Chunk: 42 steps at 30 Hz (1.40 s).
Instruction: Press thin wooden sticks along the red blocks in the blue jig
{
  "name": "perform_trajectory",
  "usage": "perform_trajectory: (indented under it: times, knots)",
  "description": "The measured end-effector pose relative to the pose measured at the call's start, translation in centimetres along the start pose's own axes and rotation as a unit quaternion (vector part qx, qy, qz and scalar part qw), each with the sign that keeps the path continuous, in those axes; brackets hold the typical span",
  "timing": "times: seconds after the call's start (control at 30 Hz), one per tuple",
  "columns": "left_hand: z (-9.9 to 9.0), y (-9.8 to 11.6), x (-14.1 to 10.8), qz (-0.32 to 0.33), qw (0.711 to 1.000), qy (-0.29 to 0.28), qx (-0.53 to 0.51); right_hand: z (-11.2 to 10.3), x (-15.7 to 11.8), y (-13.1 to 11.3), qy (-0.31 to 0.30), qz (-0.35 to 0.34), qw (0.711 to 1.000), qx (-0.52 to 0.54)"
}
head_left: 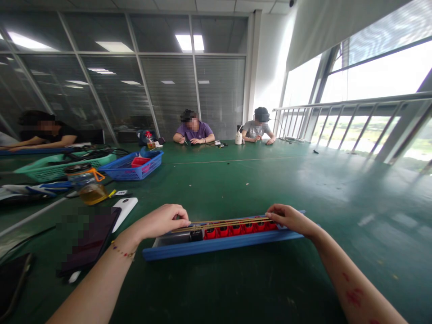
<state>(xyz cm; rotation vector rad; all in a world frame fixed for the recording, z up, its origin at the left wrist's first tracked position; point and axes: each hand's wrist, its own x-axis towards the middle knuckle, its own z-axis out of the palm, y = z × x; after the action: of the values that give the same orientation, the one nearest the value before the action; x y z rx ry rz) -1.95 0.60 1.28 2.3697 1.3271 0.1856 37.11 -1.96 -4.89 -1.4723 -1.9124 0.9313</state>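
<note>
A long blue tray (222,247) lies on the green table, slightly slanted. In it are a row of several red parts (236,229) and a dark grey cylinder (178,237) with a black end at the left. Thin yellowish-brown strands (232,222) run lengthwise above the red parts. My left hand (168,218) pinches the strands' left end with thumb and fingers, over the cylinder. At the tray's right end, my right hand (285,217) is closed on the strands' other end.
To the left are a blue basket (130,173) with a red box, a green basket (37,172) with cables, a jar (91,191) of amber liquid, a white object (125,211) and a phone (15,283). Three people sit around the table's far side.
</note>
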Motion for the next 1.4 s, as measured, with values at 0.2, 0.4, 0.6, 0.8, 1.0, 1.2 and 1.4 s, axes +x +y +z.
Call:
perform_trajectory:
  times: [0.2,0.4,0.6,0.8,1.0,1.2,1.4]
  knots:
    - [-0.7,0.2,-0.2,-0.011,0.999,0.038,-0.037,0.0,-0.1,-0.3,-0.01,0.002,1.0,0.014]
    - [-1.1,0.2,-0.1,-0.039,0.99,0.109,-0.082,0.0,-0.1,-0.3,-0.012,0.003,1.0,0.015]
    - [-1.4,-0.4,0.0,-0.035,0.956,0.246,-0.154,0.0,-0.2,-0.5,-0.014,0.001,1.0,0.01]
    - [-1.7,-1.7,0.1,-0.049,0.907,0.358,-0.216,0.1,-0.1,-0.1,-0.005,0.008,1.0,0.011]
    - [-1.5,-2.8,0.5,-0.08,0.896,0.378,-0.218,-0.1,-0.1,0.6,-0.013,-0.003,1.0,0.025]
    - [0.0,-4.9,1.8,-0.125,0.912,0.341,-0.193,-0.9,-0.6,0.5,-0.037,0.003,0.999,0.02]
    - [2.0,-6.4,2.8,-0.129,0.926,0.316,-0.165,-1.3,-0.7,0.6,-0.049,0.008,0.999,-0.004]
